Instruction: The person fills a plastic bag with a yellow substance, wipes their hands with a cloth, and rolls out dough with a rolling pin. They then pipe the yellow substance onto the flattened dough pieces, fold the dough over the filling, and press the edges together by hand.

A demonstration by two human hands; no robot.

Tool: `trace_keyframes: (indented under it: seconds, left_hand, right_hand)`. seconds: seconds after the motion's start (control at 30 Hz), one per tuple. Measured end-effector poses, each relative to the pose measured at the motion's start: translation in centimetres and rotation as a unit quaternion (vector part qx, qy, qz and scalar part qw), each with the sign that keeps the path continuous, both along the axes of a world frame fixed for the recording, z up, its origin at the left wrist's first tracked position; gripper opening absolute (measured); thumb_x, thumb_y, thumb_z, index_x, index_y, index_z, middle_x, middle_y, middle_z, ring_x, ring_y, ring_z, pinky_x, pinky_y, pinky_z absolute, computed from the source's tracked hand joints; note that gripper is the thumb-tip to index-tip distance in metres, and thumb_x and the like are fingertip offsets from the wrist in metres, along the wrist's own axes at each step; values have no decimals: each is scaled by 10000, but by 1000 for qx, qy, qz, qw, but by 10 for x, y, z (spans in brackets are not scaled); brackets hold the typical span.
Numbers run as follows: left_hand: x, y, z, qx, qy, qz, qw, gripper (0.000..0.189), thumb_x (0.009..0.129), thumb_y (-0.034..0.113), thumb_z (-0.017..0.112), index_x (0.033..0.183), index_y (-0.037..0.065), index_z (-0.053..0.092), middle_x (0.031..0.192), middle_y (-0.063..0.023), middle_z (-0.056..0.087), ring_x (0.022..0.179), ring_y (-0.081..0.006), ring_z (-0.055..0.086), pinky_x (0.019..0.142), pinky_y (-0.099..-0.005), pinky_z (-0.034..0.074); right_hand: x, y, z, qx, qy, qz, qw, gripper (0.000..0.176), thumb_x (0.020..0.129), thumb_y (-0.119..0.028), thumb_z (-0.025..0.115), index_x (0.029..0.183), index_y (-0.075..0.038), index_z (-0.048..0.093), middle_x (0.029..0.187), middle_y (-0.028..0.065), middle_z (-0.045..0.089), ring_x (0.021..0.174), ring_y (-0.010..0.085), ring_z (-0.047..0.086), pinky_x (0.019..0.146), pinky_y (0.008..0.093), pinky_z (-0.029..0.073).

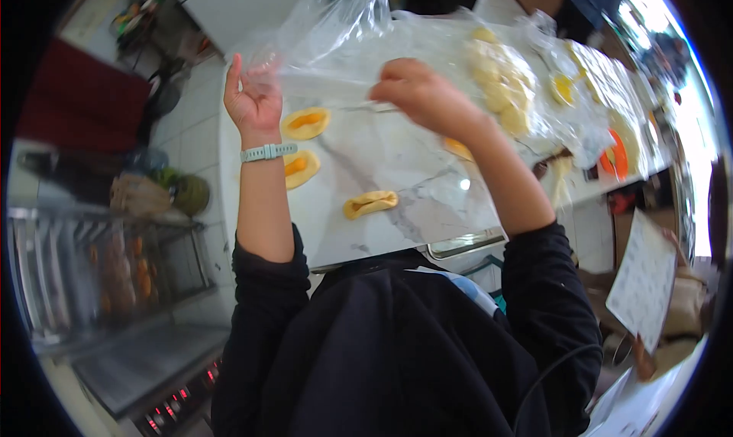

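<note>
Currently, the clear plastic sheet (332, 36) spans between the pinching right hand (427, 92) and the left hand (256, 105), loosely curled with thumb raised, its grip unclear.

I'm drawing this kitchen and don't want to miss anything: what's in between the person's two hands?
In the head view, clear plastic spans the gap between the left hand and right hand.

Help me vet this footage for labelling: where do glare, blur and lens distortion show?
Head view: the bright opening at right is blown out; the clear plastic and tabletop carry glints; the metal rack at left looks smeared; wide-angle distortion bends straight edges; corners are black.
</note>
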State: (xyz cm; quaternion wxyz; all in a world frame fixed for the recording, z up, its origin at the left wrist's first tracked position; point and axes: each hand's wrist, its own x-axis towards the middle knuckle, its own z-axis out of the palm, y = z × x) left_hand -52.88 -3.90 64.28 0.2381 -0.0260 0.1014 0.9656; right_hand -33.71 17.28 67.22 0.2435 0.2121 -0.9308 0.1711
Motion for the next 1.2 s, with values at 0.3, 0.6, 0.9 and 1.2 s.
trace_keyframes:
  seconds: [0.3,0.6,0.9,1.2]
  left_hand:
    - [18,-149,-69,-425,43,91,900,240,805,229,703,957,70,607,781,-31,591,631,-121,553,525,-235,423]
    - [62,-187,-111,-675,26,-70,734,313,885,336,610,975,38,579,676,-90,615,370,-121,473,337,-248,316]
    - [131,-132,-81,-743,405,256,467,508,752,280,771,1127,22,546,1009,-105,590,930,-207,565,755,-313,465]
    - [183,-68,-129,-660,600,-54,448,468,712,114,755,1142,32,588,929,-107,627,875,-224,622,726,-299,500]
  right_hand:
    - [-28,11,-57,-102,-36,-78,991,135,792,1,571,870,-98,619,918,58,581,965,276,541,913,383,397]
    - [-29,0,-120,-84,-187,-99,974,126,800,-7,547,875,-92,603,992,63,595,1009,262,542,957,386,372]
    - [49,-22,-96,-237,-384,-152,879,491,712,-164,724,1168,-58,577,1153,132,560,986,261,581,874,356,475]
    - [85,-45,-139,-265,-388,-107,876,421,664,-112,765,1061,-37,647,1053,115,597,896,238,611,762,326,508]
